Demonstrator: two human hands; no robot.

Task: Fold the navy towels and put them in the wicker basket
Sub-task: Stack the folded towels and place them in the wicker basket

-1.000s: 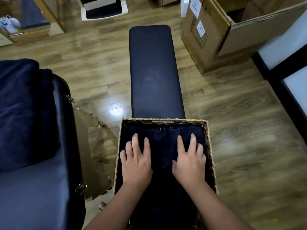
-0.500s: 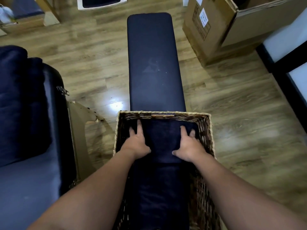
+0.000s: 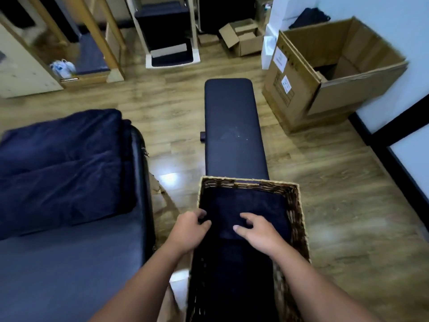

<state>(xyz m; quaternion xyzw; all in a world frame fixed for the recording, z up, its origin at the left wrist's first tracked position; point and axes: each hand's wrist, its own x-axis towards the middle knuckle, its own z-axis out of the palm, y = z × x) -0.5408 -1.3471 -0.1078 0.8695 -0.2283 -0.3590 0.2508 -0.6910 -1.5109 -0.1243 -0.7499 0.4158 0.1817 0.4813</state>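
A wicker basket stands on the near end of a black padded bench. Inside it lies a folded navy towel, with more dark cloth below it toward me. My left hand hovers at the basket's left rim, fingers curled and loose, holding nothing. My right hand is over the towel's near edge, fingers spread and bent, with nothing in its grip. A heap of unfolded navy towels lies on the dark padded table at the left.
An open cardboard box stands on the wooden floor at the right, beside a white wall with black trim. Smaller boxes and wooden frames are at the back. Brown cardboard leans between the table and the basket.
Both hands have lifted off the towel and drawn back toward me, their fingers curling. The view has tilted up, showing more of the room and the towel heap.
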